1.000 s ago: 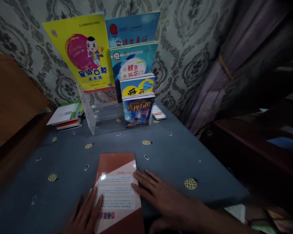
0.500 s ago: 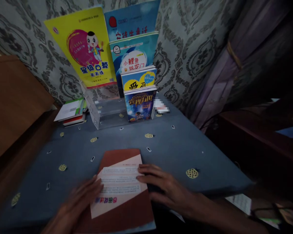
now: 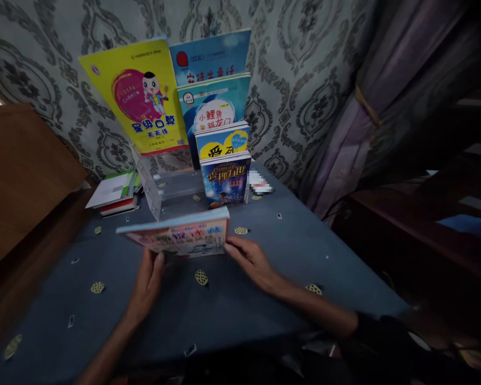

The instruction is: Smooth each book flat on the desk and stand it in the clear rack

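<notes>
Both my hands hold one book point(image 3: 180, 239) lifted off the blue tablecloth point(image 3: 264, 289), its colourful underside tilted towards me. My left hand point(image 3: 146, 283) grips its left lower edge and my right hand point(image 3: 252, 260) grips its right corner. Just beyond the book stands a clear acrylic rack point(image 3: 166, 190). A yellow book point(image 3: 140, 96) leans at the rack's left, and several blue and dark books point(image 3: 224, 179) stand stepped at its right.
A small pile of books point(image 3: 114, 191) lies at the back left of the table. A brown wooden board point(image 3: 20, 171) stands to the left. Patterned wallpaper is behind, with a purple curtain point(image 3: 361, 107) and dark furniture on the right.
The book lay flat on the cloth with my hands resting at its sides. Now both hands have lifted it and carried it forward towards the rack, its cover turned over.
</notes>
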`<control>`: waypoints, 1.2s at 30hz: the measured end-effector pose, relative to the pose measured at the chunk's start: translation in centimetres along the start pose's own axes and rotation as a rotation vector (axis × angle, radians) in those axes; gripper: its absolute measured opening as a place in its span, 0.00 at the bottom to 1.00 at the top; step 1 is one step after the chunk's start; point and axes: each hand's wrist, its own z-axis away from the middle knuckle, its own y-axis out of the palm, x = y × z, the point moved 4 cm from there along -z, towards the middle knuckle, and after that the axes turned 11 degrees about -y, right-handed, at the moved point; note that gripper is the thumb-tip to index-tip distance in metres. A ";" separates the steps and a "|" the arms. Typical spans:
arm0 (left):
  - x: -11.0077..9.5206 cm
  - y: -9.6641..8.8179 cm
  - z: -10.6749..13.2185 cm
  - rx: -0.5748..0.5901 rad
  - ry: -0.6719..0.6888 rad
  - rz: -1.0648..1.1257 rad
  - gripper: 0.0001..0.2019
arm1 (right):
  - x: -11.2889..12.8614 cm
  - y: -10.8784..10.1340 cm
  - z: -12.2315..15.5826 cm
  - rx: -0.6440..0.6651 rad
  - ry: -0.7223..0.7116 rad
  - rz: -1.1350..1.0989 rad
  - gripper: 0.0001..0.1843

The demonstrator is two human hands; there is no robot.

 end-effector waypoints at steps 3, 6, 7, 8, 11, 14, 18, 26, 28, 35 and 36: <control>-0.7 0.0 -0.7 -0.053 -0.017 0.066 0.22 | -0.2 0.1 -0.8 -0.029 0.041 -0.070 0.19; 0.5 0.3 -1.0 0.062 -0.134 0.049 0.26 | -1.4 0.6 -0.9 0.026 0.137 -0.107 0.18; 1.1 0.4 -0.9 0.118 -0.165 -0.026 0.26 | -2.0 0.8 -0.7 0.064 0.179 -0.057 0.15; 1.8 0.5 -0.8 0.169 -0.178 -0.135 0.25 | -2.6 0.9 -0.5 0.104 0.218 0.028 0.12; 2.9 0.5 -0.4 0.235 -0.144 -0.505 0.20 | -3.8 1.1 0.0 0.194 0.245 0.292 0.05; 2.6 0.3 -0.3 0.189 -0.094 -0.722 0.17 | -3.9 1.4 0.1 0.213 0.144 0.363 0.06; 1.7 0.7 -1.6 0.119 0.095 -0.852 0.14 | -3.9 1.9 -0.4 0.221 0.013 0.394 0.07; 3.8 2.0 -6.7 0.087 0.269 -0.736 0.18 | -5.4 3.2 -1.5 0.205 -0.085 0.494 0.11; 4.1 2.2 -7.4 0.086 0.264 -0.728 0.19 | -5.5 3.2 -1.4 0.190 -0.100 0.490 0.11; 3.0 4.0 -8.4 0.167 0.338 -0.691 0.19 | -5.9 3.2 -1.1 0.164 -0.137 0.429 0.11; 2.7 4.4 -8.5 0.182 0.359 -0.690 0.19 | -5.8 3.2 -1.1 0.162 -0.137 0.419 0.11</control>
